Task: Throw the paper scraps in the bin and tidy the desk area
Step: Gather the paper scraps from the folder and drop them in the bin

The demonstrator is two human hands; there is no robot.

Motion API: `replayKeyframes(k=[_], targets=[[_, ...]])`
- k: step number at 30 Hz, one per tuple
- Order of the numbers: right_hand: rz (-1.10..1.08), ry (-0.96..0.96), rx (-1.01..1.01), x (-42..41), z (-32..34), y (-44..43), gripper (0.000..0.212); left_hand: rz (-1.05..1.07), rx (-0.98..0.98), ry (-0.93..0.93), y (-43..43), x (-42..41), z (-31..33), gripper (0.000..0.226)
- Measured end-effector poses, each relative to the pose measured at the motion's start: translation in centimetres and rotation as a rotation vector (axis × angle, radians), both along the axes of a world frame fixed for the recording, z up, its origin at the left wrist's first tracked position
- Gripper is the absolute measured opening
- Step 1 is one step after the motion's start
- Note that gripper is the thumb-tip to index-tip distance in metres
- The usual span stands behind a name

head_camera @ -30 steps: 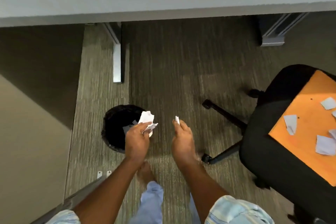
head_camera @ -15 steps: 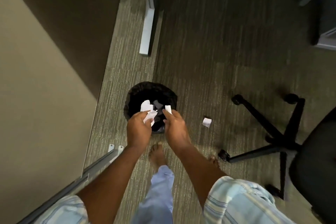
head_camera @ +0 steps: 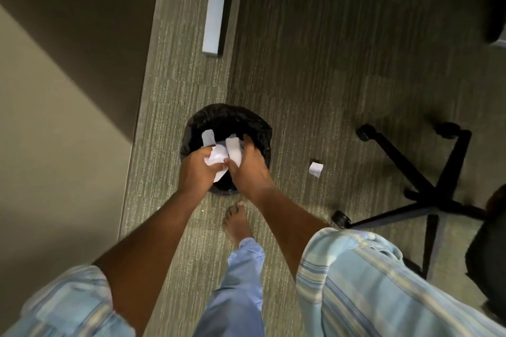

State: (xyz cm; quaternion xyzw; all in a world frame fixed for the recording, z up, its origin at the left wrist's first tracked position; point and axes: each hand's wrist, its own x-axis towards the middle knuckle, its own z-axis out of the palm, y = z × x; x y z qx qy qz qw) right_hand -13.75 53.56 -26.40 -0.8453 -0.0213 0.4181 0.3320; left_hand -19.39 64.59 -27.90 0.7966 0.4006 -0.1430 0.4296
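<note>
Both your hands over the bin (head_camera: 257, 120): left hand (head_camera: 198, 169) and right hand (head_camera: 250, 165), each grip holding paper scraps (head_camera: 217, 157).

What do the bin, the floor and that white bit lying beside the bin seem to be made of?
Bin: lined with what looks like thin black plastic, glossy and wrinkled.
Floor: likely low-pile carpet, matte, finely striped in grey-green.
White scrap: apparently paper, matte with a bent edge.
</note>
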Motion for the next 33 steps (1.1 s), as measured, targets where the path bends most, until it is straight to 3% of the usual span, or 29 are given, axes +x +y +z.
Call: replayKeyframes(k=[5, 10, 15, 21, 33], targets=[[0.011, -0.001, 0.005, 0.5, -1.2, 0.2, 0.075, -0.014, -0.016, 0.003, 0.7, 0.2, -1.2, 0.047], [0.03, 0.033, 0.02, 0.6, -1.5, 0.4, 0.054, 0.001, -0.067, 0.047, 1.1, 0.5, -1.8, 0.062], [0.043, 0.042, -0.003, 0.8, -1.3, 0.4, 0.039, 0.031, 0.037, -0.001, 1.0, 0.8, -1.6, 0.052], [0.047, 0.059, -0.055, 1.3, -1.3, -0.9, 0.031, 0.065, 0.144, 0.082, 0.6, 1.3, -1.7, 0.043], [0.022, 0.005, -0.036, 1.4, 0.0, -4.0, 0.02, 0.041, 0.14, 0.049, -1.6, 0.8, -2.5, 0.019]])
